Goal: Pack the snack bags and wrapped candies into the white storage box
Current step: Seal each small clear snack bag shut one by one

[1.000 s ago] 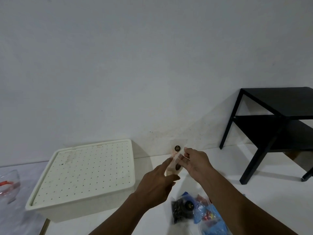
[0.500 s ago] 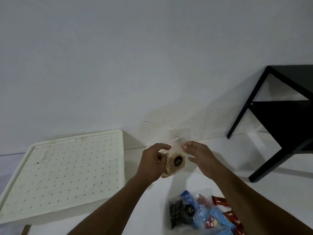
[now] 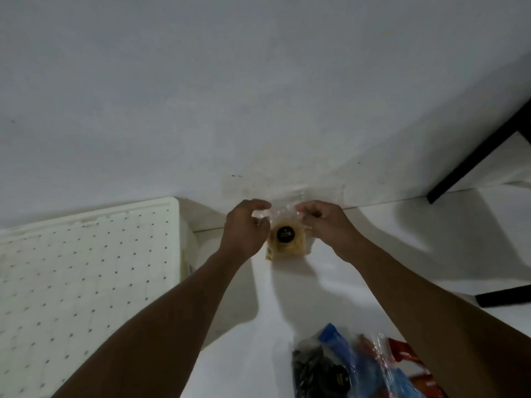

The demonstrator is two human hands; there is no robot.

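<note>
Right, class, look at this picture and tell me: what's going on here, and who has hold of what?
A person holds a clear snack bag with a round black label upright between both hands. The left hand and the right hand each pinch its top edge. The white storage box sits to the left with its dotted lid on, so nothing is going in yet. A pile of other snack bags waits near the person.
</note>
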